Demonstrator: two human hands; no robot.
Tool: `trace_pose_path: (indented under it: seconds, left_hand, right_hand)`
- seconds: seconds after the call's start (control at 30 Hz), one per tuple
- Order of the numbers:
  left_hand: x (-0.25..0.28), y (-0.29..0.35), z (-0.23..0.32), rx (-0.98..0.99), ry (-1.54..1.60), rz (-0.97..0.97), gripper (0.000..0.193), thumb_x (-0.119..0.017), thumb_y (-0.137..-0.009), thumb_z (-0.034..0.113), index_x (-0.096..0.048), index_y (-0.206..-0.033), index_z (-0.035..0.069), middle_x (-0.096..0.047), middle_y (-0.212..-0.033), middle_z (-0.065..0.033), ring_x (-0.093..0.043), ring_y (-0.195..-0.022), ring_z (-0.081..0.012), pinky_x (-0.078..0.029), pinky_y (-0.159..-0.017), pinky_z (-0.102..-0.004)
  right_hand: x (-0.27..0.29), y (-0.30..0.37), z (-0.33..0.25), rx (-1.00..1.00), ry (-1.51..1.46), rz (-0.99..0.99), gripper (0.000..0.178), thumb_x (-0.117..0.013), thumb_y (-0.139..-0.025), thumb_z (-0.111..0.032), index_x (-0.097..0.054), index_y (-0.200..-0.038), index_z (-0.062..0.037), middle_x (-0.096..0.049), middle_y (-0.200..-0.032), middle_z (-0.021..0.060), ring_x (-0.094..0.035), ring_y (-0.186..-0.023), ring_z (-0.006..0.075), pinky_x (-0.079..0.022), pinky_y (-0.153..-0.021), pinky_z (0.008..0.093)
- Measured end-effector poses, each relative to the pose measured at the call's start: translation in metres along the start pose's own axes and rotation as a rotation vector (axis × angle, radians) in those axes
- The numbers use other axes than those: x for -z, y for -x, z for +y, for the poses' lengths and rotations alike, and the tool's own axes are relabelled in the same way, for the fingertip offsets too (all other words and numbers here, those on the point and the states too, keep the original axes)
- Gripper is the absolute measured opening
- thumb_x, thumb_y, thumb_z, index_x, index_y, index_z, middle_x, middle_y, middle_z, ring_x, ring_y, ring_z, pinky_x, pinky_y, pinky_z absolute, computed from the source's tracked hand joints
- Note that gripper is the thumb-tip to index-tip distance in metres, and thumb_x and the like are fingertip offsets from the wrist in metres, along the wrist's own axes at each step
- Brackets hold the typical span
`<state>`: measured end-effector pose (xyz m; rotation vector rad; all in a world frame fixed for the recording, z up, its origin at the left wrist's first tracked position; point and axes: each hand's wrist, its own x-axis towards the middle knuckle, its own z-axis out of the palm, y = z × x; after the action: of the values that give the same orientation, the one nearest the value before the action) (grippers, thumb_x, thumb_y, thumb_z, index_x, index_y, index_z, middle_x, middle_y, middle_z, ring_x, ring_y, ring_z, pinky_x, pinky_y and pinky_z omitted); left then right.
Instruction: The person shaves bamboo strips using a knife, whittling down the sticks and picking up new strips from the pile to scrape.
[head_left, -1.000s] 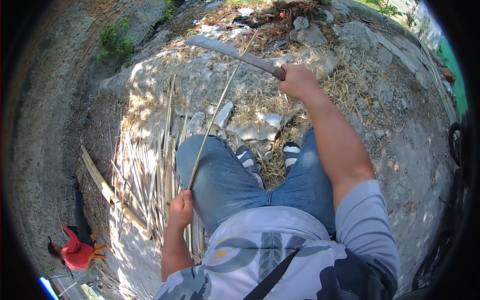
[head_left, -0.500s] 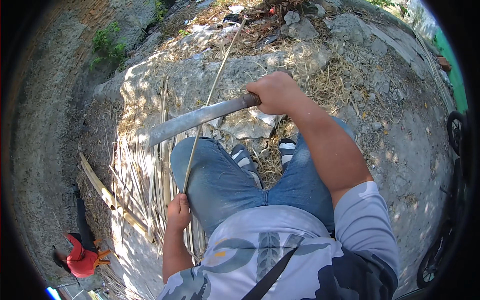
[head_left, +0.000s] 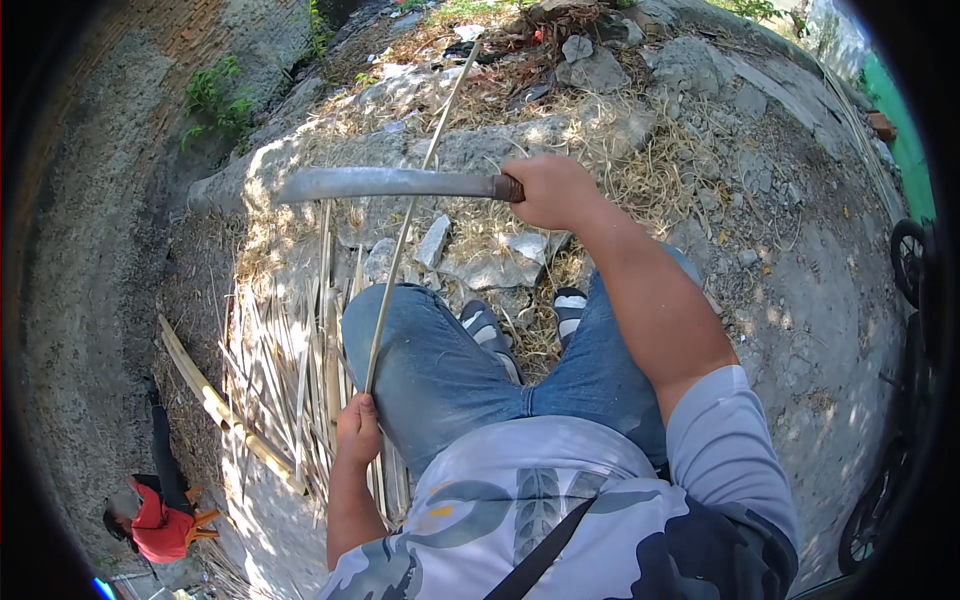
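- A co-worker in a red top (head_left: 162, 525) is seemingly sitting, far left.
- A long, yellow-tan, jointed bamboo piece (head_left: 215, 402) is lying on the grey dirt ground.
- A heap of pale, thin bamboo strips (head_left: 272, 365) is lying beside my left leg; these I am judging already split.
- My left hand (head_left: 358, 430) is clamping the near part of one slender, straw-coloured strip (head_left: 400, 250), which is slanting up across my blue denim left knee (head_left: 425, 345) and looking unfinished.
- A long, grey metal machete (head_left: 360, 182) is crossing that strip; whether its edge is touching, I cannot tell.
- My right hand (head_left: 553, 190) is wrapping round its dark brown handle (head_left: 508, 188), well apart from my left.
- Pale, curled shavings (head_left: 680, 165) are lying beyond, suggesting much paring done; how much is remaining, I cannot tell.
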<state>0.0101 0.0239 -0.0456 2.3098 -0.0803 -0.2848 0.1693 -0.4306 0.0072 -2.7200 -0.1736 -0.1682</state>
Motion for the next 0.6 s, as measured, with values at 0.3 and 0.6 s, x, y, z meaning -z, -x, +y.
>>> trace_pose_path:
  seconds: [0.3,0.6]
  left_hand:
    - [-0.007,0.002,-0.003,-0.061,-0.139,0.087,0.052,-0.041,-0.11,0.043,-0.052,-0.081,0.001,-0.048,-0.062,-0.0095,-0.049,-0.061,-0.019,-0.04,-0.058,-0.039]
    - [0.001,0.0,0.013,-0.052,-0.159,0.03,0.049,-0.042,-0.11,0.038,-0.055,-0.084,-0.001,-0.051,-0.062,-0.0145,-0.051,-0.059,-0.0259,-0.041,-0.058,-0.0422]
  right_hand:
    - [0.013,-0.007,0.023,0.184,0.115,0.072,0.017,-0.069,-0.075,-0.019,-0.07,-0.092,-0.0166,-0.071,-0.083,0.0104,-0.07,-0.084,0.035,-0.054,-0.075,0.0488]
    - [0.022,0.003,0.021,-0.379,-0.11,0.095,0.023,-0.068,-0.078,-0.022,-0.071,-0.1,-0.0138,-0.073,-0.094,0.015,-0.069,-0.093,0.0382,-0.054,-0.081,0.0506]
